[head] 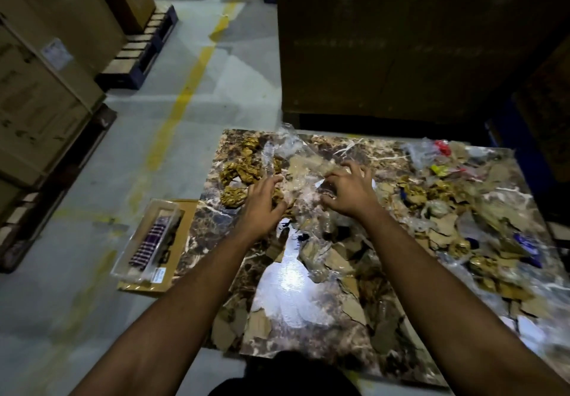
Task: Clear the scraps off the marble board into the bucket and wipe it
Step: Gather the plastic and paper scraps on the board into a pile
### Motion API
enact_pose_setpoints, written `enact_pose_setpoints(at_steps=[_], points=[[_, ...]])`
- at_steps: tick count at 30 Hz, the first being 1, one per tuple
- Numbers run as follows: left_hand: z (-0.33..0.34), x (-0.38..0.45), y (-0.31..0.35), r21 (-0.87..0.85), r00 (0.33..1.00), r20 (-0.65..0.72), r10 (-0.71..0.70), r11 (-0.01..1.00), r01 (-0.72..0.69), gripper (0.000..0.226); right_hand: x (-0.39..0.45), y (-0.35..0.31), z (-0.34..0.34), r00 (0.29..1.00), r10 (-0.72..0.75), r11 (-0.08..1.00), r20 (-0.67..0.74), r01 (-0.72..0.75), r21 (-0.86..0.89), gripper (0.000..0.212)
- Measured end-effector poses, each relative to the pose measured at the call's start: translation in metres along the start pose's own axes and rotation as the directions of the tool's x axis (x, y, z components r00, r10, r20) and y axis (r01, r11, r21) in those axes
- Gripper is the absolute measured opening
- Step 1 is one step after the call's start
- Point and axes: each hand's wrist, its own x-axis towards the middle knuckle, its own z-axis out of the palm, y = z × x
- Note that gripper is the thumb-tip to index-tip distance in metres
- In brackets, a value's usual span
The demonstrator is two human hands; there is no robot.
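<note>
Now I see both hands out over the far left part of the board (296, 275), with the scraps lying right under and between them. My left hand (262, 201) has its fingers spread and loosely bent, touching crumpled clear plastic (287, 149) and gold wrappers (237, 173). My right hand (348, 189) is clawed wide over the same plastic. I cannot tell if either hand really grips something yet.

The plastic pile runs away from me, toward the far edge, so I judge the next move is to close both hands inward and gather it. The hands are about equally near to it. More scraps, flat torn cardboard pieces (345, 264) and coloured bits, spread to the right, nearer my right hand.

The board is polished brown marble with white veins and a bright glare in the middle. The cardboard is matt and stiff, the wrappers are shiny and crinkled, the plastic is thin and soft.

The bucket I do not see anywhere. A clear box (148, 241) lies on the floor at the left.
</note>
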Motion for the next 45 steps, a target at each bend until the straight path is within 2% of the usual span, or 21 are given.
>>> enact_pose_setpoints(at_steps=[4,6,8,11,14,15,17,19,20,22,23,24,26,29,33,36,40,43,45], points=[[0.012,0.009,0.034,-0.002,0.993,-0.068,0.094,0.996,-0.094,0.076,-0.069,0.026,-0.032,0.962,0.000,1.000,-0.272,0.003,0.009,0.020],[0.021,0.011,0.055,0.060,0.971,-0.020,0.240,0.969,-0.239,0.083,-0.113,0.045,-0.041,0.929,-0.025,1.000,-0.369,0.021,-0.014,0.013],[0.032,0.010,0.070,0.133,0.929,0.040,0.368,0.919,-0.370,0.080,-0.149,0.061,-0.039,0.914,-0.051,0.998,-0.402,0.038,-0.040,0.012],[0.068,0.003,0.091,0.178,0.871,0.118,0.477,0.853,-0.491,0.066,-0.190,0.086,-0.022,0.957,-0.018,0.996,-0.288,-0.008,-0.090,0.012],[0.108,-0.009,0.094,0.202,0.864,0.319,0.388,0.863,-0.462,0.059,-0.201,0.096,0.001,0.997,0.003,0.997,-0.075,-0.009,-0.075,0.020],[0.119,-0.013,0.093,0.226,0.854,0.391,0.343,0.864,-0.450,0.060,-0.202,0.097,0.006,0.998,0.006,1.000,-0.059,-0.005,0.005,0.022],[0.134,-0.018,0.091,0.263,0.849,0.444,0.286,0.864,-0.429,0.061,-0.199,0.095,0.003,0.991,0.093,0.949,-0.098,-0.058,0.310,0.025],[0.136,-0.021,0.093,0.247,0.865,0.413,0.284,0.880,-0.406,0.063,-0.189,0.090,-0.005,0.955,0.249,0.829,-0.161,-0.124,0.546,0.033],[0.137,-0.020,0.095,0.236,0.870,0.398,0.290,0.885,-0.402,0.066,-0.180,0.087,-0.008,0.929,0.299,0.814,-0.218,-0.129,0.567,0.034],[0.137,-0.021,0.096,0.208,0.883,0.377,0.280,0.904,-0.375,0.077,-0.158,0.078,-0.006,0.914,0.302,0.864,-0.272,-0.141,0.484,0.027],[0.137,-0.021,0.096,0.173,0.895,0.360,0.263,0.924,-0.341,0.083,-0.147,0.071,-0.001,0.941,0.270,0.896,-0.205,-0.168,0.410,0.033],[0.137,-0.022,0.096,0.101,0.907,0.345,0.242,0.951,-0.293,0.088,-0.137,0.065,0.009,0.969,0.228,0.928,-0.100,-0.185,0.322,0.047],[0.134,-0.025,0.094,-0.107,0.914,0.337,0.226,0.974,-0.201,0.090,-0.125,0.058,0.038,0.987,0.156,0.971,0.028,-0.159,0.179,0.066],[0.128,-0.035,0.082,-0.249,0.906,0.335,0.259,0.952,-0.180,0.092,-0.123,0.056,0.067,0.988,0.150,0.983,0.024,-0.151,0.101,0.073],[0.113,-0.054,0.055,-0.352,0.953,0.234,0.191,0.931,-0.101,0.086,-0.121,0.057,0.079,0.989,0.151,0.989,-0.013,-0.151,-0.002,0.076],[0.090,-0.075,0.026,-0.326,0.989,0.103,0.106,0.943,-0.067,0.080,-0.114,0.063,0.091,0.990,0.139,0.989,-0.040,-0.140,-0.038,0.078],[0.056,-0.116,-0.014,-0.260,0.997,-0.075,-0.025,0.966,0.005,0.068,-0.107,0.063,0.107,0.983,0.131,0.990,-0.126,-0.136,-0.036,0.075],[0.041,-0.150,-0.040,-0.125,0.967,-0.222,-0.122,0.988,0.096,0.066,-0.107,0.060,0.115,0.974,0.131,0.990,-0.182,-0.139,-0.031,0.074],[0.040,-0.176,-0.050,0.020,0.920,-0.361,-0.151,0.985,0.170,0.061,-0.105,0.060,0.116,0.975,0.130,0.990,-0.182,-0.138,-0.033,0.074]])
